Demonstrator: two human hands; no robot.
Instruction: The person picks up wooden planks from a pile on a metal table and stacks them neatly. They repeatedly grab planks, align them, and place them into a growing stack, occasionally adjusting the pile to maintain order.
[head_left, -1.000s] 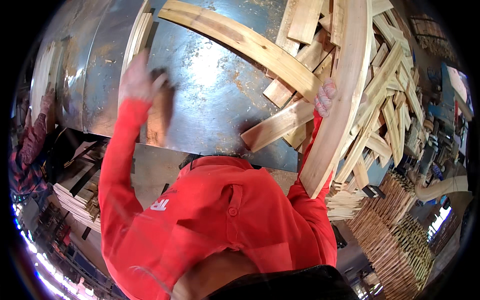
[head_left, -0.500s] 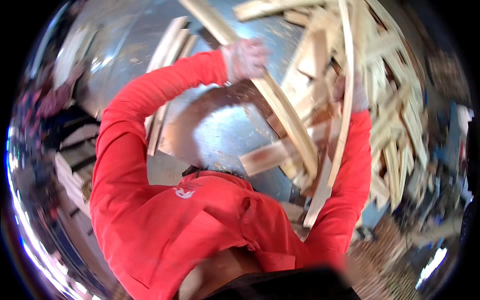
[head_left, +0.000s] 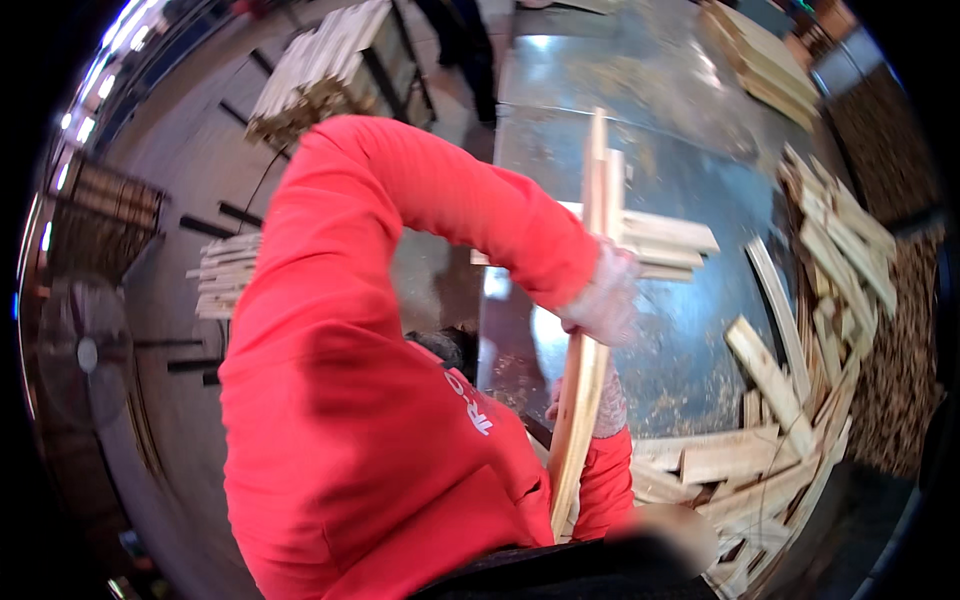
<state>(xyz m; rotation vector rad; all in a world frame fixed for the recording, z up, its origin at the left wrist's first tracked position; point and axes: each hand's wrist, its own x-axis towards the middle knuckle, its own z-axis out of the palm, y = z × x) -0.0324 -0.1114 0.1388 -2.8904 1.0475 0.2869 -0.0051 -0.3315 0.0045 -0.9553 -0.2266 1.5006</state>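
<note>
Left hand (head_left: 606,300) clasps wooden strips (head_left: 577,410) under its fingers; right hand (head_left: 610,404), lower down, seems curled beneath them

Uneven illumination: glare whitens the metal table (head_left: 690,335) in patches near its left edge, while distant lights (head_left: 86,131) burn out against dim surroundings. The left hand (head_left: 607,298) shows motion blur; fisheye distortion bends the dark-rimmed periphery.
</note>
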